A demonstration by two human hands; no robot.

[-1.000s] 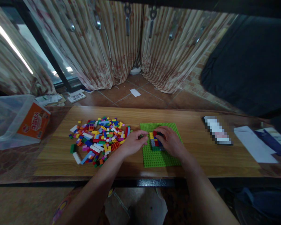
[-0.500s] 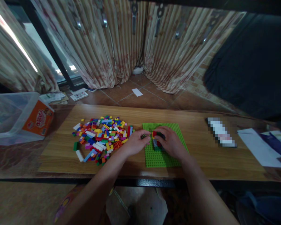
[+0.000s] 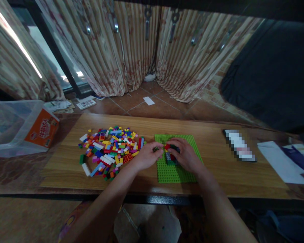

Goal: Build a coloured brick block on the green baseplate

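On the green studded baseplate (image 3: pixel 164 173) stands a small cluster of building bricks (image 3: pixel 170 158) with red, yellow, blue-grey and dark parts. My right hand (image 3: pixel 187 157) is closed over the cluster from the right, its fingers curled round the upper bricks and hiding part of them. At the plate's left edge, my left hand (image 3: pixel 147 157) has its thumb and fingertips brought together close to the yellow brick (image 3: pixel 165 147). Whatever is between those fingertips is too small to make out. Left of that hand spreads a pile of loose coloured bricks (image 3: pixel 107 148).
The wooden table (image 3: pixel 218 179) carries a pixelated, phone-shaped item (image 3: pixel 239 145) on the right, with white paper (image 3: pixel 281 162) beyond it. A clear plastic box (image 3: pixel 12 135) with an orange label stands at the far left. Striped curtains (image 3: pixel 131 50) hang behind the table.
Both hands stay at the baseplate in nearly the same pose. The whole view has shifted slightly, with the table sitting a little lower.
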